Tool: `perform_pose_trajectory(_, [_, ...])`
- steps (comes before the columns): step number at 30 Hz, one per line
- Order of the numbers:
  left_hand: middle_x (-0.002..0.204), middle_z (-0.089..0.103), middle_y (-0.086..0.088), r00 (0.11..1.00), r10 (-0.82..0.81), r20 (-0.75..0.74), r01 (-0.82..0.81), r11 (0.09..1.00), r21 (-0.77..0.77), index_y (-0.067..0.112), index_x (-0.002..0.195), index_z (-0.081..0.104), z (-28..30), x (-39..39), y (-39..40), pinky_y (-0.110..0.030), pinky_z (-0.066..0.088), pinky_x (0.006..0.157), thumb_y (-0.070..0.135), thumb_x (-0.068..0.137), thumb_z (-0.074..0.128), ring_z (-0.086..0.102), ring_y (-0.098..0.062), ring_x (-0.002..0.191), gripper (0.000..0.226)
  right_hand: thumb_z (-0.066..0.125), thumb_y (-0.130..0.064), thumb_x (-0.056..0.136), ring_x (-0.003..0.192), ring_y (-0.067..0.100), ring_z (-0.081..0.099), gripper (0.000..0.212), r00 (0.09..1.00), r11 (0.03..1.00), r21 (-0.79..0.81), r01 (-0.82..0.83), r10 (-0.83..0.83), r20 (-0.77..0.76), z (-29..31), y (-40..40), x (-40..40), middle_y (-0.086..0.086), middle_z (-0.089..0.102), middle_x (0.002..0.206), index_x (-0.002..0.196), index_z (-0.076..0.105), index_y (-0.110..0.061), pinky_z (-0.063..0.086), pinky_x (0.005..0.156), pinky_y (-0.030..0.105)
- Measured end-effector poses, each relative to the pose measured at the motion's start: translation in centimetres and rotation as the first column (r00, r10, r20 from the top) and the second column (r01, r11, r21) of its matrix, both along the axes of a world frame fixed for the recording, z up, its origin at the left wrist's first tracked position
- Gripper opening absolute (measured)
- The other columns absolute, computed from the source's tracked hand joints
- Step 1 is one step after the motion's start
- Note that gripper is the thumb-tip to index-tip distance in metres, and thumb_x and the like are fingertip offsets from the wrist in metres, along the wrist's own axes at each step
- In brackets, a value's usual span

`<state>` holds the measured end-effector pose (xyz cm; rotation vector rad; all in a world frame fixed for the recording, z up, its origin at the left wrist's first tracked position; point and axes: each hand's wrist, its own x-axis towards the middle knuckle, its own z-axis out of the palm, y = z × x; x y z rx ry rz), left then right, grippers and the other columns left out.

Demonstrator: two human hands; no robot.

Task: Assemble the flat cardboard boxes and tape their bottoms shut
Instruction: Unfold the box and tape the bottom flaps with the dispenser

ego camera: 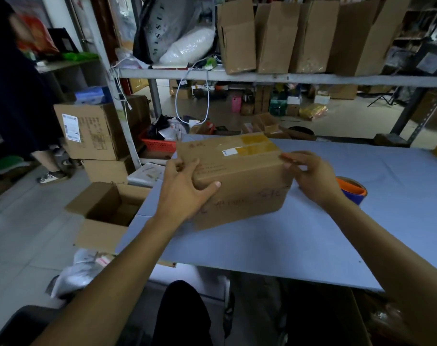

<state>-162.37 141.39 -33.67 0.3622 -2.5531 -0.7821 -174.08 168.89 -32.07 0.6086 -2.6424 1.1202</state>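
A brown cardboard box (240,178) stands assembled on the blue table (275,245), with old yellowish tape and a small label on its upper face and handwriting on the near side. My left hand (187,188) grips its left end, thumb across the near face. At the box's right top corner my right hand (309,176) holds it with fingers reaching along the edge. A tape roll (352,189), orange inside and blue outside, lies on the table just behind my right wrist, partly hidden.
An open empty box (105,213) sits on the floor left of the table. Several assembled boxes (275,36) stand on the metal shelf (262,77) above. Stacked cartons (92,131), a red basket (160,144) and a standing person (20,96) are at left.
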Motion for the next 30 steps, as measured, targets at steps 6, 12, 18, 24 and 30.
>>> perform_pose_trajectory(6, [0.133,0.051,0.023,0.981,-0.147,-0.127,0.193,0.824,0.533,0.043,0.155,0.011,-3.4,-0.4,0.7,-0.020,0.046,0.094,0.036,0.081,0.079,0.054,-0.004,0.119,0.101,0.062,-0.069,0.077,0.123,0.026,0.042,0.064,1.000,0.961,0.277,-0.027,0.027,0.004,0.8,-3.0,0.7,-0.004,0.039,0.145,0.130,0.050,-0.035,0.046,0.095,0.044])
perform_pose_trajectory(12, [0.132,0.062,0.012,0.943,-0.268,-0.199,0.308,0.473,0.825,0.050,0.151,0.019,-3.6,-1.5,0.3,-0.028,0.057,0.083,0.024,0.083,0.076,0.063,-0.009,0.114,0.092,0.038,-0.093,0.065,0.141,0.033,0.023,0.090,0.996,0.882,0.471,0.001,0.042,-0.081,1.5,-3.3,1.1,0.001,0.040,0.148,0.135,0.046,-0.037,0.023,0.111,0.057])
perform_pose_trajectory(18, [0.107,0.075,0.006,0.980,-0.102,-0.171,0.193,0.280,0.941,0.040,0.123,0.067,-2.3,-1.0,0.8,-0.034,0.059,0.071,0.062,0.077,0.059,0.067,-0.027,0.101,0.051,0.039,-0.090,0.072,0.136,0.027,0.037,0.094,0.992,0.860,0.506,-0.063,0.110,-0.063,3.1,-3.7,1.9,-0.002,0.040,0.152,0.147,0.037,-0.034,0.031,0.109,0.049])
perform_pose_trajectory(24, [0.135,0.053,0.013,0.931,-0.106,-0.350,0.341,0.598,0.725,0.031,0.141,0.052,2.1,-1.5,3.9,-0.033,0.044,0.108,0.046,0.064,0.087,0.052,0.002,0.121,0.086,0.049,-0.092,0.065,0.112,0.003,0.057,0.090,0.974,0.977,-0.005,-0.215,0.215,0.071,5.7,-3.3,2.6,-0.018,0.056,0.132,0.142,0.038,-0.045,0.048,0.089,0.029])
perform_pose_trajectory(30, [0.162,0.017,0.010,0.865,-0.269,-0.424,0.347,0.931,0.116,0.046,0.145,0.038,7.6,-2.4,7.6,-0.040,0.027,0.118,0.056,0.054,0.083,0.023,-0.009,0.145,0.102,0.067,-0.040,0.090,0.122,0.005,0.056,0.069,0.943,0.809,-0.556,-0.191,0.309,0.127,6.1,-1.3,1.4,-0.014,0.049,0.141,0.150,0.034,-0.035,0.052,0.095,0.028])
